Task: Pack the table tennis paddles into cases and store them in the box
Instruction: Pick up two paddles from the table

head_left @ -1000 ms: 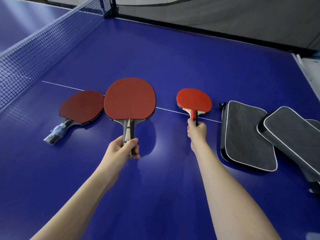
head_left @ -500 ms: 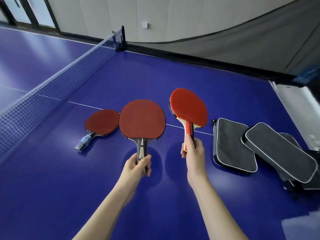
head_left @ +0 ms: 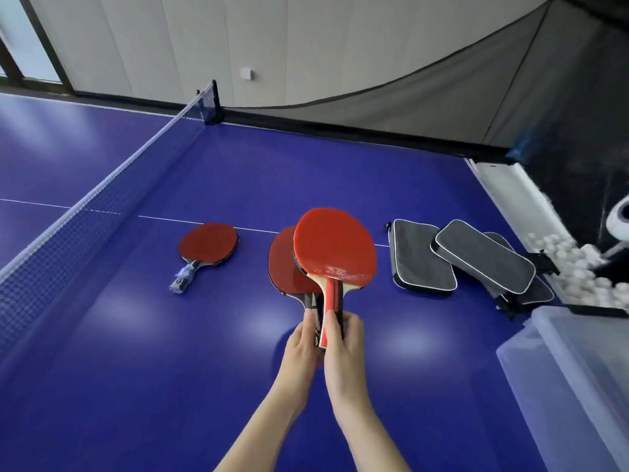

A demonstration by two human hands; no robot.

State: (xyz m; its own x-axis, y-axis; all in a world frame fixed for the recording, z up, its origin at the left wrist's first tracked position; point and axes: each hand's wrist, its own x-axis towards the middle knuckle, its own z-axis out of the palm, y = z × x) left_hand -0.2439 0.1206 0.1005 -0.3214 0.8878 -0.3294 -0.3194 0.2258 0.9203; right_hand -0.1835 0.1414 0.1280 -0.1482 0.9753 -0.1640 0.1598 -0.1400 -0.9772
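On my feed the right hand grips the red handle of the bright paddle, thumb laid up along the handle and fingers curled round it. The left hand presses against it from the left, fingers wrapped round the handle of the dark paddle. Both handles sit side by side and both blades point away from me, above the blue table. The bright paddle's blade is nearer the camera and covers the right part of the dark one.

At the near right, by the table's edge, I see part of a clear box, cut off by the frame.

Further out on the left, the third paddle lies flat on the table, red face up. Its handle points back toward the near left and has clear wrap on it.

To the right of the held paddles I count three grey cases with white piping. The left case lies flat. The middle case rests tilted across the bottom case, which is mostly hidden. I cannot tell whether any zip is undone.

Past the cases, off the table's right edge, is a heap of white balls. The net runs along the left side toward the far wall.
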